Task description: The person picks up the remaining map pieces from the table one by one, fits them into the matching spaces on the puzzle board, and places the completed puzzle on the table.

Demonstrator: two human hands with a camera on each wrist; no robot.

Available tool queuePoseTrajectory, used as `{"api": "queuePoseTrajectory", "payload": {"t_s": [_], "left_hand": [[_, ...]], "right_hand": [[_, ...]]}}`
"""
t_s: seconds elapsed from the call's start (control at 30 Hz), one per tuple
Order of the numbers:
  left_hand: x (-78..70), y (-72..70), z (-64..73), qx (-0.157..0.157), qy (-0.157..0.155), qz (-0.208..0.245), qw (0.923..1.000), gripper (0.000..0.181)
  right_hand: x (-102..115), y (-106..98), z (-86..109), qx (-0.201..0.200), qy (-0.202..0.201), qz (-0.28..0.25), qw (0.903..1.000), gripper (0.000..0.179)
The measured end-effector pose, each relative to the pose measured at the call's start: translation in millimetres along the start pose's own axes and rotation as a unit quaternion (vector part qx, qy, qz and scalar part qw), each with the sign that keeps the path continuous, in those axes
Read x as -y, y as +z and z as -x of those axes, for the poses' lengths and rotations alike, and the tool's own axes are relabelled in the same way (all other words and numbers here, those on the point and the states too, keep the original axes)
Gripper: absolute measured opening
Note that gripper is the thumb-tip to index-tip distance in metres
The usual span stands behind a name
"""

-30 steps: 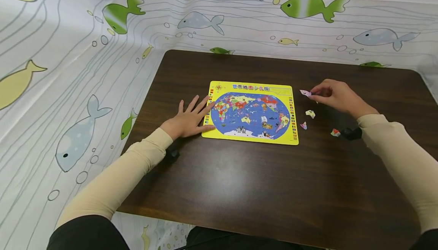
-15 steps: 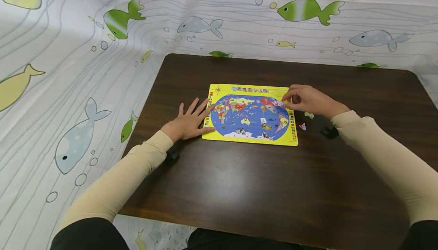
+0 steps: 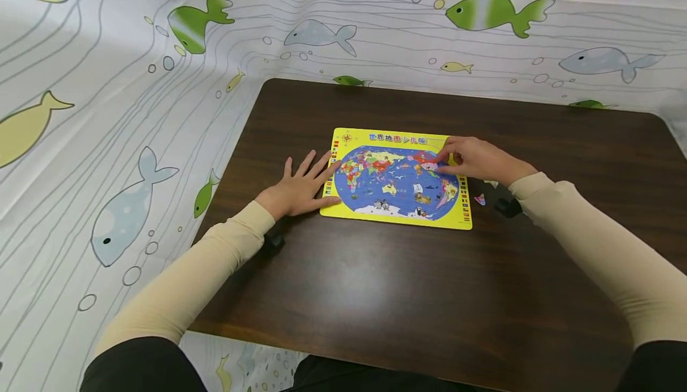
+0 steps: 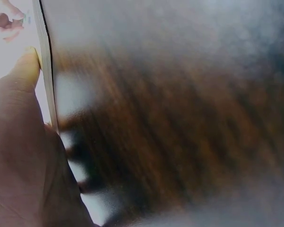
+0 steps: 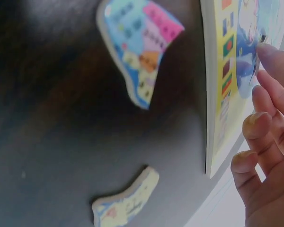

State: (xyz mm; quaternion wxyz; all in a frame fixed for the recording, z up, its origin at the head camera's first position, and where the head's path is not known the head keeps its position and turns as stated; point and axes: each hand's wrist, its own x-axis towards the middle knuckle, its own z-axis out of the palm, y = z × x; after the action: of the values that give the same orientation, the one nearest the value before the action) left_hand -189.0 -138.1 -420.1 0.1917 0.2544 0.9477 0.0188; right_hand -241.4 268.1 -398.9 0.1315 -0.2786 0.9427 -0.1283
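Observation:
A yellow-bordered world map puzzle board (image 3: 354, 132) lies flat on the dark table. My left hand (image 3: 296, 194) rests at its left edge with fingers spread; the left wrist view has the thumb (image 4: 26, 71) on the board's rim. Over the map's upper right, my right hand (image 3: 480, 160) pinches a pink puzzle piece (image 3: 429, 166) between thumb and forefinger, partly hidden by the fingertips. Right of the board lie loose pieces: a pink and blue one (image 5: 137, 42) and a pale yellow one (image 5: 128, 198).
The brown wooden table (image 3: 343, 284) extends around the board. A white curtain (image 3: 386, 34) printed with fish hangs behind and to the left. A small black device (image 3: 507, 207) sits under the right wrist, and another (image 3: 274, 241) under the left.
My right hand has carried the pink piece leftward from beside the board onto the map's upper right, shifting it slightly since. My left hand has kept its place on the board.

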Motion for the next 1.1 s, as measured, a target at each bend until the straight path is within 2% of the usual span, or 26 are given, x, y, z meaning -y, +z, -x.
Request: {"api": "queuePoseTrajectory", "payload": {"t_s": [0.5, 0.77, 1.1], "left_hand": [[-1.6, -1.7, -0.1, -0.003, -0.007, 0.003, 1.0, 0.084], [-1.3, -0.9, -1.1, -0.004, -0.003, 0.004, 1.0, 0.084], [-1.2, -0.3, -1.4, 0.003, -0.01, 0.007, 0.9999, 0.085]], "right_hand": [[-0.5, 1.2, 1.7, 0.012, 0.016, -0.022, 0.9995, 0.036], [0.5, 0.6, -1.0, 0.002, 0.009, 0.005, 0.9999, 0.039], [0.3, 0.7, -0.3, 0.002, 0.008, 0.007, 0.9999, 0.038]]}}
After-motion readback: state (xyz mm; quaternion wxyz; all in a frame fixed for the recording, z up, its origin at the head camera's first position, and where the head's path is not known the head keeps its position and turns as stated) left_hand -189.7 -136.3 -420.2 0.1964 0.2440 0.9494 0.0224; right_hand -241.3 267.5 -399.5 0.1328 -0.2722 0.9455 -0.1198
